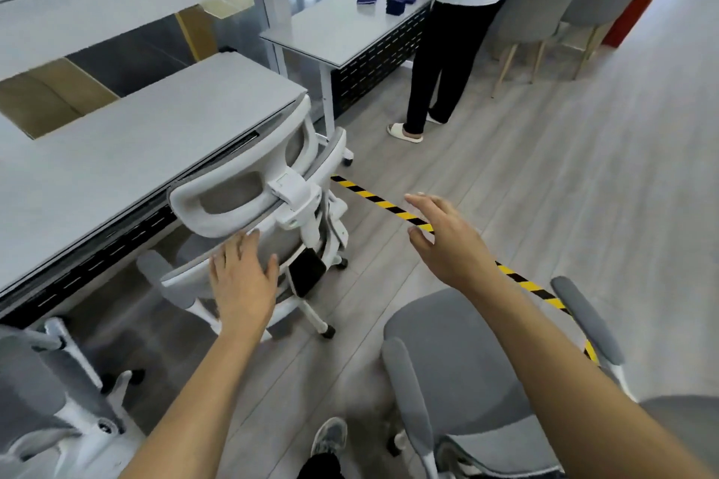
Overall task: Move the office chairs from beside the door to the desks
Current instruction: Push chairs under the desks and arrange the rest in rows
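Observation:
A white-framed office chair [280, 183] with grey mesh stands against the front edge of a grey desk [116, 152], its back toward me. My left hand [243, 278] hovers flat at the lower backrest, fingers spread, holding nothing. My right hand [447, 241] is raised over the floor to the chair's right, fingers apart and empty. A second grey office chair [467, 358] stands just below my right arm. Part of a third chair [42, 393] shows at the bottom left.
A person in dark trousers [447, 51] stands at a second desk [350, 19] farther back, which has dark blue cloths on it. Yellow-black tape [385, 204] crosses the wood floor. Grey dining chairs [544, 12] and a red cabinet [634, 12] stand at the far right.

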`<state>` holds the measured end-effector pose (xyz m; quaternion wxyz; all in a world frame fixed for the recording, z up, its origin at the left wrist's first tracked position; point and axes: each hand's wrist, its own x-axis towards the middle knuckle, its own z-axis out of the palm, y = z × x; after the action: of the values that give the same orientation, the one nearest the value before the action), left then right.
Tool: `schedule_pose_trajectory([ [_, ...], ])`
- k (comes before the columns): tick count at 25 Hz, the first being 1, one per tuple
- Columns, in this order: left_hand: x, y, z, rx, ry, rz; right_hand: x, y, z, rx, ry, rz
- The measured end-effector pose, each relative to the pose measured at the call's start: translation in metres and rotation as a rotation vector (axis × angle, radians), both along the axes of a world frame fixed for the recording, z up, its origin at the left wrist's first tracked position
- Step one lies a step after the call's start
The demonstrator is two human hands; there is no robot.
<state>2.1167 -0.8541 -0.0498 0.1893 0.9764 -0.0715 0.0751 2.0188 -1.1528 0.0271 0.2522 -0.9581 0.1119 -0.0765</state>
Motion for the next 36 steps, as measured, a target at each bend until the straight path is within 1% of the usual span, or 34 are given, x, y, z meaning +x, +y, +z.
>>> schedule_pose_trajectory([
  [4, -0.073, -0.07, 0.026, -0.149, -0.014, -0.251, -0.026, -0.034, 0.021, -0.014, -0.034, 0.046],
  [7, -0.142, -0.121, 0.035, -0.191, -0.025, -0.332, -0.061, -0.06, 0.029, -0.019, -0.06, 0.087],
  [11, -0.227, -0.169, 0.055, -0.175, -0.026, -0.351, -0.122, -0.09, 0.035, 0.0, -0.089, 0.16],
  [15, -0.286, -0.2, 0.075, -0.173, -0.07, -0.346, -0.174, -0.117, 0.041, 0.01, -0.11, 0.195],
  [18, -0.312, -0.222, 0.079, -0.199, -0.078, -0.374, -0.2, -0.134, 0.052, 0.014, -0.123, 0.187],
  [23, -0.336, -0.26, 0.073, -0.234, -0.002, -0.445, -0.244, -0.162, 0.061, 0.026, -0.121, 0.103],
  [25, -0.347, -0.273, 0.073, -0.237, -0.008, -0.453, -0.261, -0.174, 0.058, 0.028, -0.11, 0.112],
  [28, -0.376, -0.282, 0.075, -0.242, -0.04, -0.396, -0.279, -0.193, 0.054, 0.047, -0.101, 0.142],
  [31, -0.41, -0.288, 0.074, -0.235, -0.068, -0.278, -0.298, -0.212, 0.053, 0.077, -0.125, 0.231],
  [32, -0.421, -0.286, 0.073, -0.254, -0.073, -0.209, -0.306, -0.218, 0.053, 0.094, -0.138, 0.264],
  [35, -0.464, -0.278, 0.069, -0.37, -0.086, 0.111, -0.344, -0.253, 0.048, 0.153, -0.153, 0.358],
  [36, -0.482, -0.275, 0.064, -0.372, -0.075, 0.17, -0.357, -0.267, 0.044, 0.166, -0.152, 0.367],
])
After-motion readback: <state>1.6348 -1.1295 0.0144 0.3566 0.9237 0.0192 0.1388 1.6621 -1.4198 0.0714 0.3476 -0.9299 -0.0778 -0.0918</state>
